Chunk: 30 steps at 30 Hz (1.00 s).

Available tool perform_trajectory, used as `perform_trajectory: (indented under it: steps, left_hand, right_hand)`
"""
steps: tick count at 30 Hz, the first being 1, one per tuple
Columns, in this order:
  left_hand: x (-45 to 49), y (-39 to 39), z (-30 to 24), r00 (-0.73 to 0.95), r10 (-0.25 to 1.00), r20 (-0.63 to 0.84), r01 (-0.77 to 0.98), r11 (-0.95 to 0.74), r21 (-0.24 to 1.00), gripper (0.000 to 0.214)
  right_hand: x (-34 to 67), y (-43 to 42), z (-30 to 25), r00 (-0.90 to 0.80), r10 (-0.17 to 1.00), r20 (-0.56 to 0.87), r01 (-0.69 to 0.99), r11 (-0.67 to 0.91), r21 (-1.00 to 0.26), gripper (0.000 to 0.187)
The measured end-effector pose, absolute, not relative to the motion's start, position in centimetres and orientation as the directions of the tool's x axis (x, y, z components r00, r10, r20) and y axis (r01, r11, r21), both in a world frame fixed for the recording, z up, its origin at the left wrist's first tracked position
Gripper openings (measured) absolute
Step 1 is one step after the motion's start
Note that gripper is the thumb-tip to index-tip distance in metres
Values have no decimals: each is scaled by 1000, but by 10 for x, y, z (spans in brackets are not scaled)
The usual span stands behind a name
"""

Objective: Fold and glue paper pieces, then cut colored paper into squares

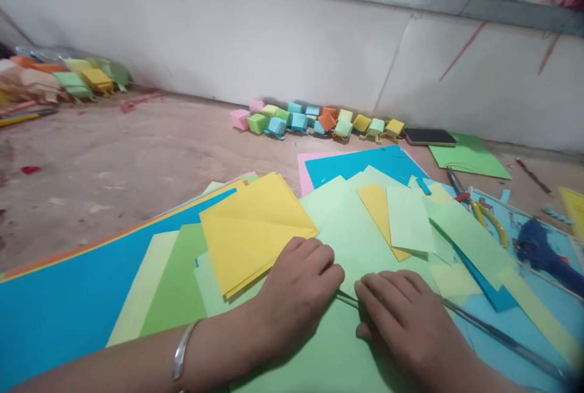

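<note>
My left hand (298, 289) and my right hand (404, 314) rest close together on a light green paper sheet (337, 344) at the bottom centre. Both have their fingers curled down and pressed on the sheet, with the fingertips nearly meeting over a thin rod-like strip (347, 300) that runs right under my right hand. A silver bangle (181, 350) circles my left wrist. Folded yellow paper (250, 229) lies just left of my left hand, on green and blue sheets.
Several small folded paper boxes (314, 120) line the wall. More folded pieces (68, 79) sit far left. Loose coloured sheets (410, 216), yellow-handled scissors (488, 216) and a blue glue gun (542, 250) lie to the right. A dark phone (429, 136) rests on green paper.
</note>
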<state>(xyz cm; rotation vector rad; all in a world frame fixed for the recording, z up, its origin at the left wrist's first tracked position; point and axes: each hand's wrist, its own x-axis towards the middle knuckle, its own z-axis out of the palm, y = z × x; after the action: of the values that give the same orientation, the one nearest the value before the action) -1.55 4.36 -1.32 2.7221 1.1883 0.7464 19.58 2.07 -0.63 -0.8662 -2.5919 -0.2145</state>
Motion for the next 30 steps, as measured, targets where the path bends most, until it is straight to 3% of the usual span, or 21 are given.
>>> perform_trajectory:
  steps: [3, 6, 8, 10, 12, 14, 17, 20, 23, 25, 30]
  left_hand:
    - [-17, 41, -12, 575, 746, 336, 650, -666, 365, 15]
    - [-19, 42, -6, 513, 813, 275, 551, -557, 621, 14]
    - [-18, 43, -2, 377, 907, 185, 406, -342, 848, 11]
    - [-14, 42, 1, 227, 974, 8, 125, -37, 991, 35]
    - [-8, 39, 1, 212, 960, -182, -203, 226, 953, 60]
    - [1, 33, -1, 350, 905, -244, -412, 382, 827, 75]
    - [9, 25, -1, 536, 837, -107, -493, 413, 766, 79]
    - [7, 21, 4, 485, 863, -141, -471, 393, 790, 71]
    - [0, 25, 7, 368, 893, -259, -441, 413, 797, 68]
    - [-4, 30, 8, 306, 901, -307, -394, 413, 821, 67]
    - [-4, 40, 6, 259, 948, -186, -240, 249, 938, 53]
  right_hand:
    - [198, 20, -5, -753, 494, 434, 586, 804, 103, 23]
    - [202, 22, -8, -705, 513, 490, 628, 772, 96, 28]
    - [208, 25, -9, -622, 550, 557, 678, 734, 32, 25]
    - [213, 28, -6, -540, 586, 604, 715, 698, -38, 23]
    - [216, 31, 3, -514, 593, 620, 727, 685, -52, 25]
    - [214, 33, 17, -572, 543, 615, 715, 698, 48, 26]
    - [196, 35, 33, -700, 356, 619, 627, 721, 295, 22]
    - [171, 37, 29, -750, 212, 626, 544, 736, 402, 18]
    - [154, 41, 12, -708, 216, 672, 564, 746, 355, 16]
    - [154, 44, 5, -687, 269, 675, 559, 789, 255, 18]
    - [178, 53, 24, -573, 501, 649, 598, 797, -87, 30]
